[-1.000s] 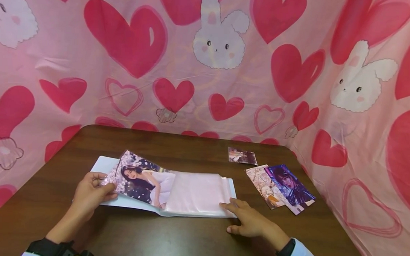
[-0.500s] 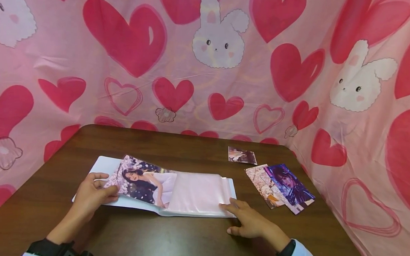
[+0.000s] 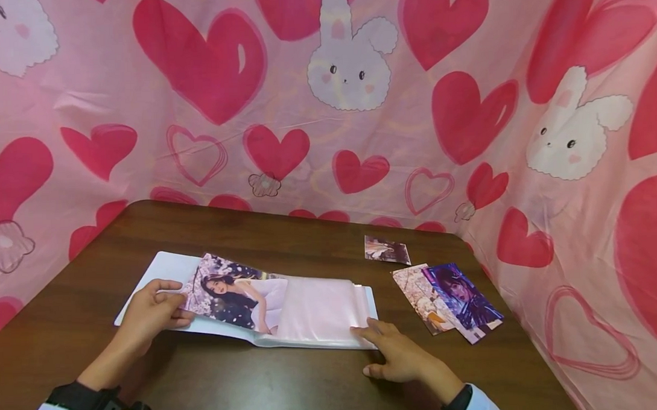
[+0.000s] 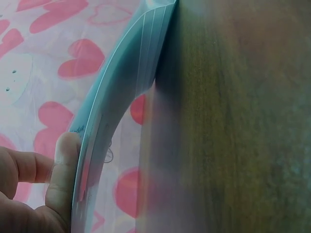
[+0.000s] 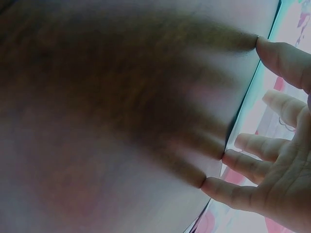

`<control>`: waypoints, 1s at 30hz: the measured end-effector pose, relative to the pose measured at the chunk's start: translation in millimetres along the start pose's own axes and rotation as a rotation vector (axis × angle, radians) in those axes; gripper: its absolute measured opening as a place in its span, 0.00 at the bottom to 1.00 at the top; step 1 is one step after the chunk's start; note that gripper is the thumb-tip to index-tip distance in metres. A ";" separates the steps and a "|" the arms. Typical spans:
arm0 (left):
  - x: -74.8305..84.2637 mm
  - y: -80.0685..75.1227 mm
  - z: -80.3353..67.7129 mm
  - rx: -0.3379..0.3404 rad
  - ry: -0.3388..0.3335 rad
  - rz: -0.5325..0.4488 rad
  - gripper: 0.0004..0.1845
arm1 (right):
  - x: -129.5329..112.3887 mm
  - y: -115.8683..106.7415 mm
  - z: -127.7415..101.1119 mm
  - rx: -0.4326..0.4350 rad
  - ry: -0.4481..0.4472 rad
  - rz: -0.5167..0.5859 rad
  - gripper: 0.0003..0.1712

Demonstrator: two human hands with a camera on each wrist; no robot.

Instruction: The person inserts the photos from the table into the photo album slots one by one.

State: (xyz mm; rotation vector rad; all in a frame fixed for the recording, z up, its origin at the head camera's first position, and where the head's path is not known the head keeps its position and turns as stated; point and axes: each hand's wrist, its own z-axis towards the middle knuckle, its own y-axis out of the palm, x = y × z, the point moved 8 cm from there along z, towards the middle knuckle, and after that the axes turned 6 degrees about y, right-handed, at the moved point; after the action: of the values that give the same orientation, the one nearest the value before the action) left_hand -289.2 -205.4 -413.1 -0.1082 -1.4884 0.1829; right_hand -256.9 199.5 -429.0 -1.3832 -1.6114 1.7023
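Observation:
An opened photo album [image 3: 165,268] with a white cover lies on the table. Across its left half spreads a glossy photo [image 3: 239,295] of a figure in white among blossoms, its right side at a pale pink sleeve page [image 3: 321,308]. My left hand [image 3: 153,310] pinches the photo's left edge. Seen from the left wrist, that edge is a curved sheet [image 4: 97,141] with the fingers [image 4: 63,165] on it. My right hand [image 3: 401,356] rests with spread, straight fingers at the album's lower right corner, fingertips on the page edge and thumb on the table.
On the right of the brown table [image 3: 291,387] lie a blossom picture card [image 3: 421,292] and a purple-blue one [image 3: 462,297] overlapping it. Farther back is a small dark card [image 3: 387,249]. A pink heart-and-rabbit cloth [image 3: 286,92] hangs behind and beside the table.
My left hand has shifted slightly right with the photo, whose right side now reaches farther over the pink page; more white cover shows at left. The right hand stays in place.

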 end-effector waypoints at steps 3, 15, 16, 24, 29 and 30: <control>-0.9 0.9 0.9 0.003 -0.012 0.022 0.19 | 1.0 1.1 -0.1 -0.010 0.008 0.003 0.39; -5.0 8.0 5.9 -0.076 -0.054 0.111 0.22 | 2.5 1.1 -0.4 -0.015 0.021 0.005 0.39; -5.9 8.9 6.1 -0.082 -0.059 0.118 0.22 | 2.5 1.5 -0.5 -0.012 0.020 0.003 0.39; -7.3 15.1 7.1 -0.084 -0.064 0.145 0.18 | 3.5 4.5 -1.9 -0.020 0.039 0.012 0.39; -1.0 22.7 9.0 -0.099 -0.020 0.188 0.17 | 3.7 3.5 -1.3 -0.019 0.045 0.016 0.39; 0.3 24.4 9.5 -0.104 -0.014 0.196 0.17 | 3.6 3.1 -1.0 -0.019 0.045 0.017 0.39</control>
State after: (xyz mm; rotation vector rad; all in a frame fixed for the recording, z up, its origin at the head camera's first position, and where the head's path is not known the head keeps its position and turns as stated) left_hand -300.0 -181.9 -416.5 -0.3378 -1.5006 0.2643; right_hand -256.5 202.3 -433.0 -1.4374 -1.5993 1.6578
